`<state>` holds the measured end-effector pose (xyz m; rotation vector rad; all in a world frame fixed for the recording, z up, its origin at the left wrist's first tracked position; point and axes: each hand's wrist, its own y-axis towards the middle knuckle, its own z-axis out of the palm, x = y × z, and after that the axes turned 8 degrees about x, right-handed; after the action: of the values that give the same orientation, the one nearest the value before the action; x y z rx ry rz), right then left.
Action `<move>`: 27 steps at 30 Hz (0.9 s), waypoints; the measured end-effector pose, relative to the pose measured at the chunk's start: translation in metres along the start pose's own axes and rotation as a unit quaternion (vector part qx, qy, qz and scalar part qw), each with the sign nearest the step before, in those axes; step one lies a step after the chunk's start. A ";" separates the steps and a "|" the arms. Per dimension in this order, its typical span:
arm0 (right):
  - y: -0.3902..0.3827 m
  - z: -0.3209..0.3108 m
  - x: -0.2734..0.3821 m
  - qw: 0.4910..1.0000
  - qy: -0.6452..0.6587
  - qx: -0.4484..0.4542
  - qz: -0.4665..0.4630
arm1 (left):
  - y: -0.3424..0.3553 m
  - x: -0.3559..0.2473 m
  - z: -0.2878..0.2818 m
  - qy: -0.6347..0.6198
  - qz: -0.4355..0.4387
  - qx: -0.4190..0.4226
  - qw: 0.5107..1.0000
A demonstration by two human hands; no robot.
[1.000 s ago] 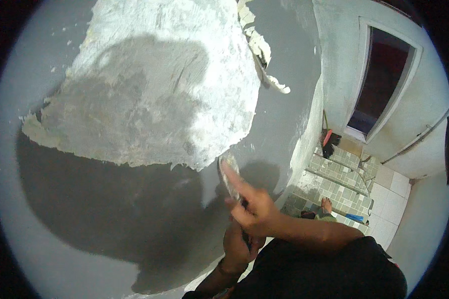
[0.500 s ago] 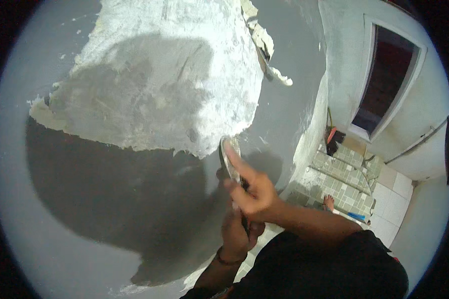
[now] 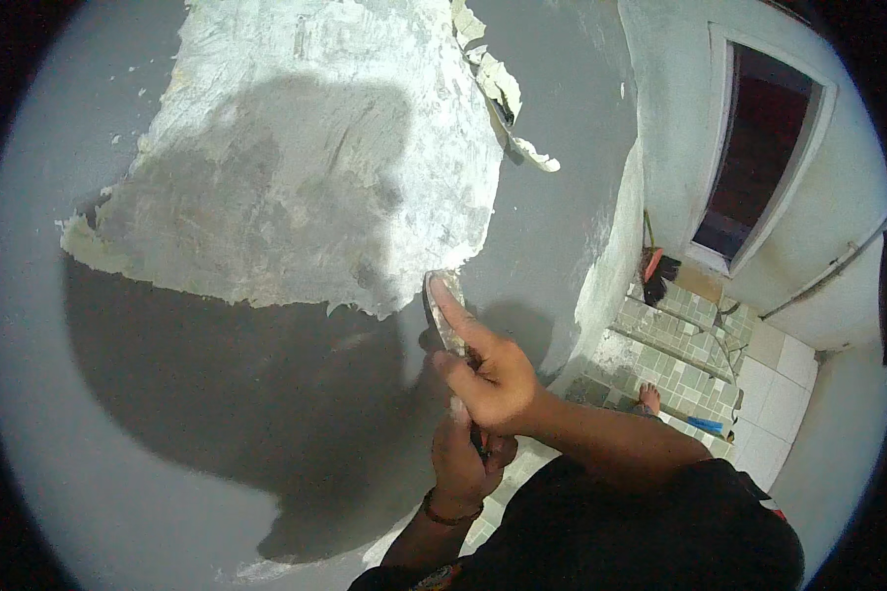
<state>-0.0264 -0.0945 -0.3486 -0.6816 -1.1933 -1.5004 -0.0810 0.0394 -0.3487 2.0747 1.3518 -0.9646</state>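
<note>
At the near right edge of the whitish, ragged bare-wall patch (image 3: 443,148), the right hand (image 3: 503,386) and left hand (image 3: 460,463) clamp a flat, dark-handled scraper (image 3: 450,337), its tip now slightly farther along, so work follows that border.

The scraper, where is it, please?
Near the head view's centre, the scraper is in the right hand and left hand, tip at the lower right of the pale patch.
</note>
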 end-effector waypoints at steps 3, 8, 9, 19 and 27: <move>0.001 -0.001 0.002 0.980 -0.133 -0.011 -0.145 | 0.001 0.001 0.004 -0.360 -0.069 0.027 0.930; -0.004 -0.004 0.013 0.990 -0.006 0.048 0.136 | 0.004 -0.003 0.008 -0.489 -0.079 0.062 0.867; -0.007 -0.006 0.015 0.984 -0.009 0.067 0.166 | 0.007 -0.003 0.006 -0.496 -0.093 0.077 0.860; -0.006 -0.007 0.013 0.997 -0.053 0.032 0.036 | 0.016 -0.025 0.016 -0.356 -0.106 0.006 0.928; -0.009 -0.017 0.003 0.996 -0.030 0.029 0.074 | 0.013 0.000 0.021 -0.091 -0.032 -0.014 0.995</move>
<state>-0.0329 -0.1121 -0.3543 -0.7647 -1.2006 -1.3260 -0.0752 0.0196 -0.3618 1.8832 1.3370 -1.1261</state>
